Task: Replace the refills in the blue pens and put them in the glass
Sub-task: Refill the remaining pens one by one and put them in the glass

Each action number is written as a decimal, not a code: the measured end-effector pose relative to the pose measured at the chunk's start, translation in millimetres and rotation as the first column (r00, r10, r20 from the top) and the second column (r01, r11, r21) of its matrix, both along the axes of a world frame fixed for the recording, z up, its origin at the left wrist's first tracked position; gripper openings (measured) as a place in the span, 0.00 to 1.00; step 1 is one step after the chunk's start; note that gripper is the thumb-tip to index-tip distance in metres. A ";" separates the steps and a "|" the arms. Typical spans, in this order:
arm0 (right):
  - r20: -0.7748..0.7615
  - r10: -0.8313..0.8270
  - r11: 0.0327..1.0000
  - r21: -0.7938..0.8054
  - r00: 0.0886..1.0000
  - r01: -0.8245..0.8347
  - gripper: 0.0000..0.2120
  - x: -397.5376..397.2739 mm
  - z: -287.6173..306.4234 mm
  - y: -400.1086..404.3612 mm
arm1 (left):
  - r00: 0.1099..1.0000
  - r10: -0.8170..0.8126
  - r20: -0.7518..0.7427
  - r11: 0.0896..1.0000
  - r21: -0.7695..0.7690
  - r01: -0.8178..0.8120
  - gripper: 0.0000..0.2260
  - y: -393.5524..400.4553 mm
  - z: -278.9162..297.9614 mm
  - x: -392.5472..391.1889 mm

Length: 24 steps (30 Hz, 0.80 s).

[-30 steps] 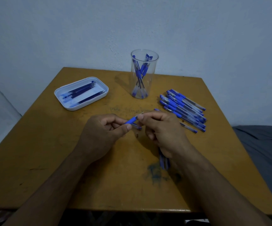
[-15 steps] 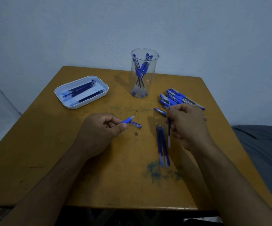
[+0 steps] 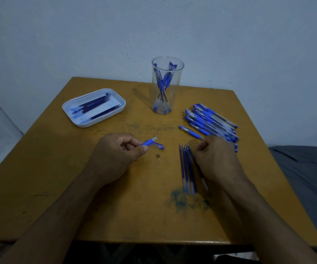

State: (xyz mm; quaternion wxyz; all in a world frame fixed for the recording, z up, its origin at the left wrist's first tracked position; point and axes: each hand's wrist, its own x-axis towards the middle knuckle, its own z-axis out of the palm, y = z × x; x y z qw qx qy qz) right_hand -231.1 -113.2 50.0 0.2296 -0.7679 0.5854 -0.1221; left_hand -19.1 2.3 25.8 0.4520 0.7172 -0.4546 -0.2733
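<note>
My left hand [image 3: 115, 155] pinches the blue pen barrel [image 3: 149, 142] at its grip, open end pointing up and right. Its cap [image 3: 158, 146] and small metal tip [image 3: 158, 156] lie on the table just beside it. My right hand [image 3: 218, 159] is low over the table with curled fingers on a used refill [image 3: 204, 182], which lies alongside a row of several used refills [image 3: 186, 168]. The clear glass [image 3: 178, 96] stands at the back centre with several blue pens in it.
A white tray [image 3: 100, 121] with fresh refills sits at the back left. A pile of blue pens [image 3: 211, 121] lies at the right, with one pen [image 3: 190, 131] apart from it. The wooden table [image 3: 77, 178] has an ink stain near the front.
My right hand pulled the refill out of the barrel, carried it right and lowered it next to the row of used refills. My left hand kept the barrel nearly still.
</note>
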 end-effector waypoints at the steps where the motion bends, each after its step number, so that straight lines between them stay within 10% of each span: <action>1: -0.021 0.014 1.000 -0.001 1.000 -0.014 0.04 -2.2 0.6 0.2 | 1.000 -0.003 0.001 1.000 0.003 0.003 0.03 -0.1 0.2 0.2; 9: 0.069 0.000 0.970 0.243 0.998 -0.017 0.01 -12.6 12.6 6.3 | 1.000 -0.007 0.022 1.000 0.000 0.007 0.03 -2.3 -1.1 -0.4; 16: -0.187 0.079 0.997 0.008 0.979 -0.078 0.47 4.8 -1.8 29.3 | 1.000 -0.003 0.025 1.000 -0.007 0.003 0.04 -3.2 -2.4 -0.6; 24: -0.125 0.128 0.991 -0.017 0.984 -0.131 0.31 3.4 -4.4 28.4 | 1.000 -0.014 0.018 1.000 -0.006 0.014 0.03 -1.2 -1.4 -0.8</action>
